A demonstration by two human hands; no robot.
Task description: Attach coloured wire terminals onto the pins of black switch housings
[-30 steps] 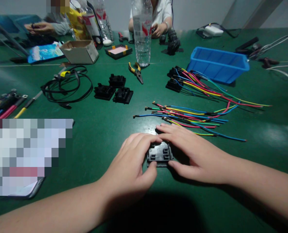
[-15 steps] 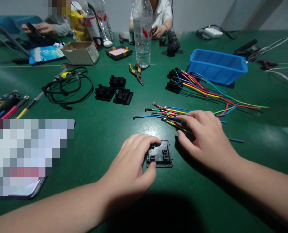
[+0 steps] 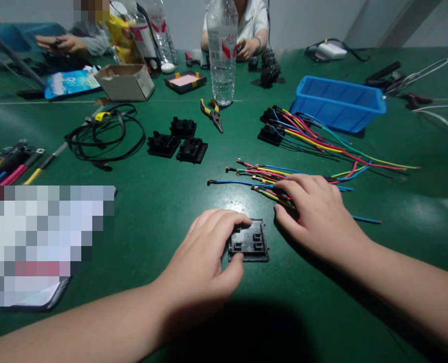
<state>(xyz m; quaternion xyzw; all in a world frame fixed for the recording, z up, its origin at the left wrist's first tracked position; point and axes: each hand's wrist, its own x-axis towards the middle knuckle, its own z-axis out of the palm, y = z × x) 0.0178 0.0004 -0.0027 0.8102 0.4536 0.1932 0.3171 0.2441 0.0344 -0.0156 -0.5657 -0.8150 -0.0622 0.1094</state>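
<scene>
A: Where does the black plate lie?
B: On the green worktop; the fingers of the left hand grasp it, thumb at its near edge, fingertips at its far edge.
A: And the right hand?
B: Beyond the plate and to its right, curled over loose coloured wires (whether its fingers pinch one, I cannot tell). Three black housings lie beyond the plate, to its left.
</scene>
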